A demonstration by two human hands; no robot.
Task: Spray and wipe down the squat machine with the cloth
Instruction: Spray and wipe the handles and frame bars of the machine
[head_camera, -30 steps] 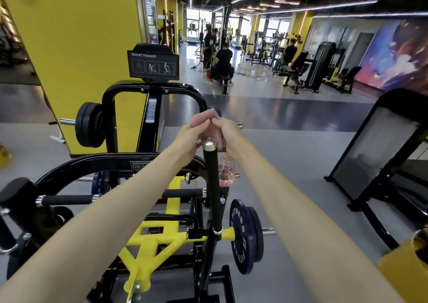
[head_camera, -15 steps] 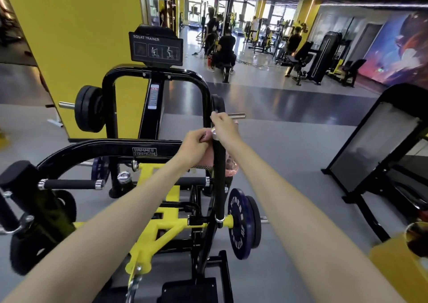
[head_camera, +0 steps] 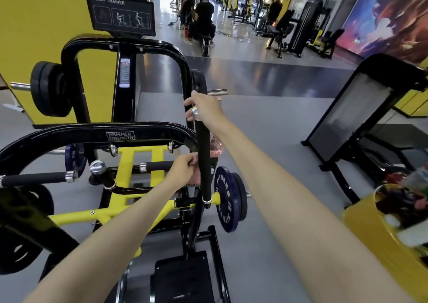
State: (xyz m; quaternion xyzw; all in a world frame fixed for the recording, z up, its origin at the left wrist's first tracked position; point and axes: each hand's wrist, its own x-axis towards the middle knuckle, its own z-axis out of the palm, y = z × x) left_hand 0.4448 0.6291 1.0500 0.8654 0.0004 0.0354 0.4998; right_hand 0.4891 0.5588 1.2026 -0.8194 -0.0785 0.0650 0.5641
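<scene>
The squat machine (head_camera: pixel 120 136) is black and yellow and fills the left and middle of the view. Its upright black handle (head_camera: pixel 204 140) with a chrome cap stands in the centre. My left hand (head_camera: pixel 183 170) grips a pink cloth (head_camera: pixel 196 179) against the lower half of this handle. My right hand (head_camera: pixel 206 109) is up beside the handle's top and holds a clear pinkish spray bottle (head_camera: pixel 216 145), which hangs below the hand, mostly hidden behind the handle.
A purple weight plate (head_camera: pixel 225 198) sits on the peg right of the handle, and black plates (head_camera: pixel 48 89) hang at the left. A slanted black pad frame (head_camera: pixel 352 117) stands to the right. A yellow bin (head_camera: pixel 379 240) is at the lower right. People train far behind.
My left hand slid the cloth down the upright handle from its top to its lower half. My right hand stayed near the handle's top with the bottle.
</scene>
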